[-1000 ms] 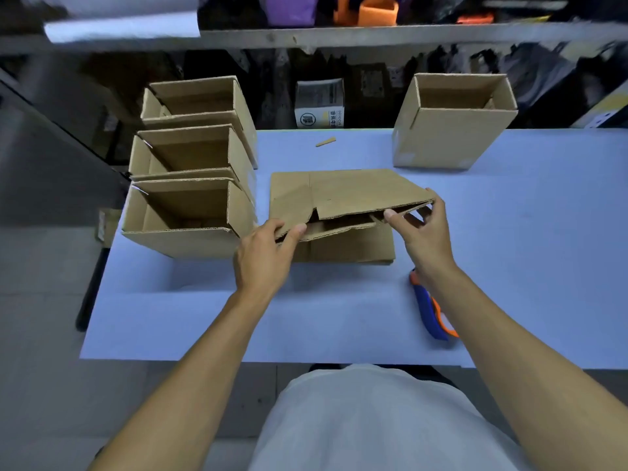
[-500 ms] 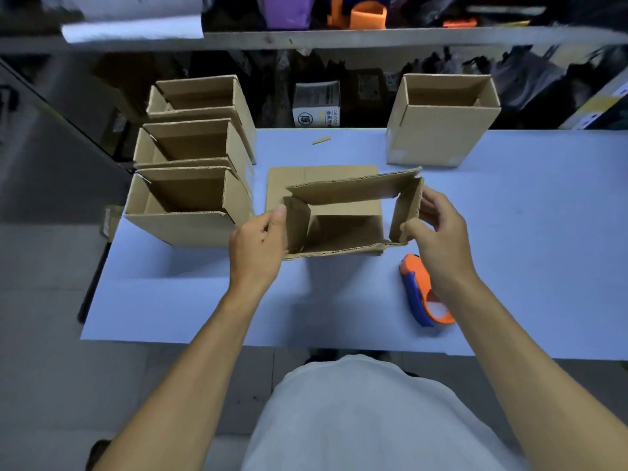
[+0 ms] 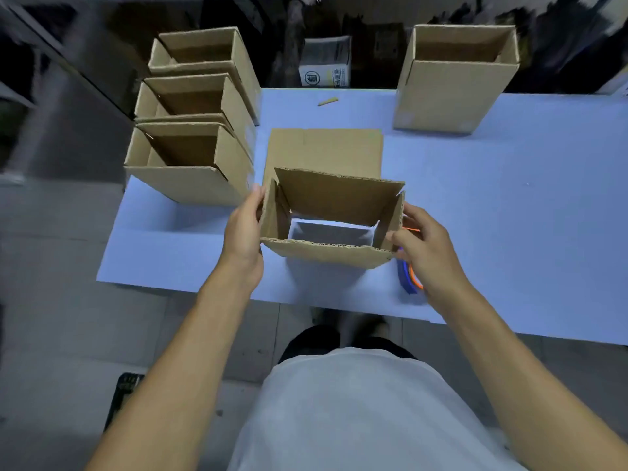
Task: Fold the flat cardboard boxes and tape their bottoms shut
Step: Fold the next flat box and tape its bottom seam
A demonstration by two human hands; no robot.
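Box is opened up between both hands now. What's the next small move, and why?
Probably fold the bottom flaps shut: the opened box held by the left hand and right hand still shows the table through it.

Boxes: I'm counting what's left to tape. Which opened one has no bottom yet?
The box held between the left hand and right hand: the table shows straight through it.
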